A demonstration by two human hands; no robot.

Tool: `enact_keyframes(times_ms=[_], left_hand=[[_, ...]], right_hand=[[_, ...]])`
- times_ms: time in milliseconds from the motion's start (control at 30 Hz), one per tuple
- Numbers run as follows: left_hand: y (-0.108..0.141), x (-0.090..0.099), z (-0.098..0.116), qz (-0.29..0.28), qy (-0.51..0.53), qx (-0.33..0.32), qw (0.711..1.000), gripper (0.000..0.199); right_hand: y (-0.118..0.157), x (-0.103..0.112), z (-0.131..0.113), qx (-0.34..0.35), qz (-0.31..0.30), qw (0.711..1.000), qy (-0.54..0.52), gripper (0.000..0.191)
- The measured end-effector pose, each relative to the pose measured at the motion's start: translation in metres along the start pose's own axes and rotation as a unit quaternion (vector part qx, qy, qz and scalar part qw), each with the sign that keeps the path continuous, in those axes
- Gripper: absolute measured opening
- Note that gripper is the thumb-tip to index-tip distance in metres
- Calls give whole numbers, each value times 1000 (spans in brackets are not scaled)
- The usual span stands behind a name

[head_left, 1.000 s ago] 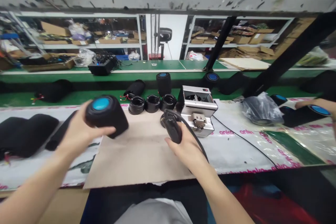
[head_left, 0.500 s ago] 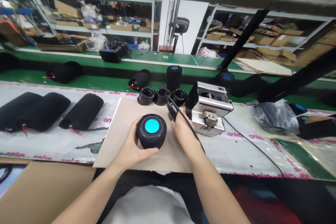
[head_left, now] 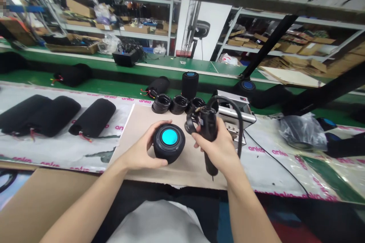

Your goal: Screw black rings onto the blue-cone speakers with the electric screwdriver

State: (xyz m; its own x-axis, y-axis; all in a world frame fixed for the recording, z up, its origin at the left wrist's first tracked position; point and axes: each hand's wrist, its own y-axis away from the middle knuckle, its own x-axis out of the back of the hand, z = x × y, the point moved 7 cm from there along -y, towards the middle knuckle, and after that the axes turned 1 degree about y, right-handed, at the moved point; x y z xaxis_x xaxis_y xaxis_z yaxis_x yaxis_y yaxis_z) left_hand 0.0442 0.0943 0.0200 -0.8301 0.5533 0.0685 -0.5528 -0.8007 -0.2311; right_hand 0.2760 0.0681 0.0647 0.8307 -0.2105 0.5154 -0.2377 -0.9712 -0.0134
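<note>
My left hand grips the speaker, my right hand the screwdriver — likely lining up, needing careful aim

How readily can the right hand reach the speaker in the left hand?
Probably yes: the right hand, full with a black tool, is beside the speaker, whose blue top looks uncovered.

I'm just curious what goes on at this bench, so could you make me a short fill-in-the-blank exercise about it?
1. The cyan-topped cylindrical speaker is gripped by the ____ hand.
2. The black electric screwdriver in the right hand has its thin bit pointing ____.
3. Pink lettering on the white sheet spells ____.

Missing words: left; down; anko.
</note>
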Motion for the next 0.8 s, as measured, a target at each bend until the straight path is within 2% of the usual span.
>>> enact_keyframes(times_ms=[100, 233, 400, 500, 567, 633, 667, 733, 800], left_hand=[[-4, 5, -5, -8, -3, 9, 1000, 104], [4, -6, -7, 92, -57, -54, 993, 100], [21, -44, 4, 236, -194, -124, 944, 93], [26, -62, 12, 283, -240, -145, 917, 92], [29, -65, 14, 295, -243, -154, 911, 93], [30, -63, 13, 265, -213, -156, 927, 93], [29, -60, 10, 230, -183, -146, 945, 90], [24, -53, 3, 141, -103, -97, 980, 86], [19, -42, -3, 68, -41, -28, 996, 91]], right_hand=[[27, 3, -3, -16, -23, 994, -108, 42], [52, -5, 7, -63, 0, 974, -217, 46], [57, -18, 24, -79, 49, 967, -237, 38], [54, -15, 30, -72, 73, 968, -228, 36], [54, -11, 31, -68, 84, 969, -220, 35], [54, -7, 28, -63, 85, 970, -220, 32], [54, -7, 26, -60, 83, 969, -223, 31], [55, -6, 22, -55, 76, 968, -231, 31], [56, -4, 19, -51, 68, 967, -238, 31]])
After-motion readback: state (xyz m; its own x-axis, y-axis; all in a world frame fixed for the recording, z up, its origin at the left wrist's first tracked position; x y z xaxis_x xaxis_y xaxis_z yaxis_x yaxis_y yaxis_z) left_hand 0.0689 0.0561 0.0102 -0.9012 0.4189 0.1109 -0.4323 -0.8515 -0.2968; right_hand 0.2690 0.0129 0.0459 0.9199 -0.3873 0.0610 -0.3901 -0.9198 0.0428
